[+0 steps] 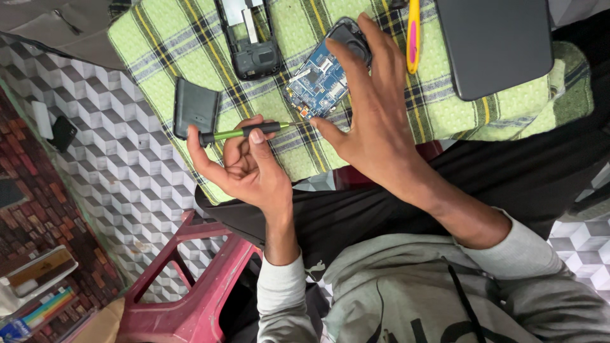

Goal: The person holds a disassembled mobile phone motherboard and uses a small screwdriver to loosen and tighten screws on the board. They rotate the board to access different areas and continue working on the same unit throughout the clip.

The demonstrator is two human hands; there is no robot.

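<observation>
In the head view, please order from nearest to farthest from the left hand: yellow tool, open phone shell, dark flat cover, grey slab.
From the left hand gripping the green screwdriver:
1. dark flat cover, upper left.
2. open phone shell, top centre.
3. yellow tool, past the right hand holding the blue circuit board.
4. grey slab, top right.

The left hand (244, 162) is turning palm up, its fingers curling closed with the thumb pressing across them. The right hand (375, 121) is reaching farther, back up, fingers spread and pinching against the thumb. Both sleeves are sitting at the wrists.
</observation>
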